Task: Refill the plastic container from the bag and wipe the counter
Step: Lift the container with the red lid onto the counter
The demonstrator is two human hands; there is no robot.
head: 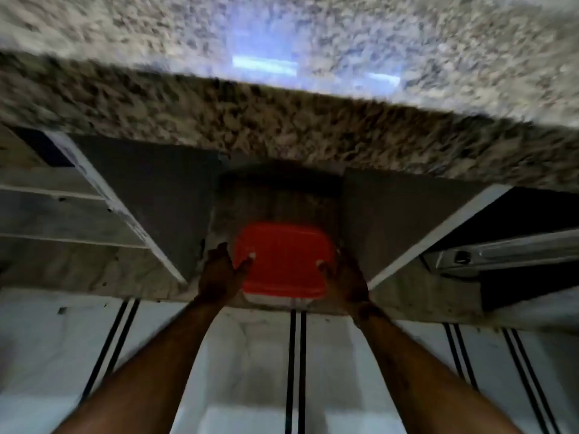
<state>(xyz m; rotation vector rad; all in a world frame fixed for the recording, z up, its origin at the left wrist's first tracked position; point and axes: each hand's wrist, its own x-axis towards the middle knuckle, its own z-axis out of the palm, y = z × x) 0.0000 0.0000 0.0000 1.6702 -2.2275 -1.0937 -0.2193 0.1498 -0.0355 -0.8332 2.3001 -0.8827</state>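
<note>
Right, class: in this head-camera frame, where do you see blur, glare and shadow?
Head view: motion blur smears the granite counter; bluish glare whitens its top; the open cabinet below is dim, leaving the left hand and right hand dark against the red lid.

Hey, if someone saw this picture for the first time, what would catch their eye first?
The bright red lid of the plastic container stands out, low in the middle, in the dark cupboard space under the counter. The left hand and right hand hold it from either side, thumbs on the lid. Above runs the thick speckled stone counter edge, with open cupboard doors at either side; the picture is blurred.
</note>
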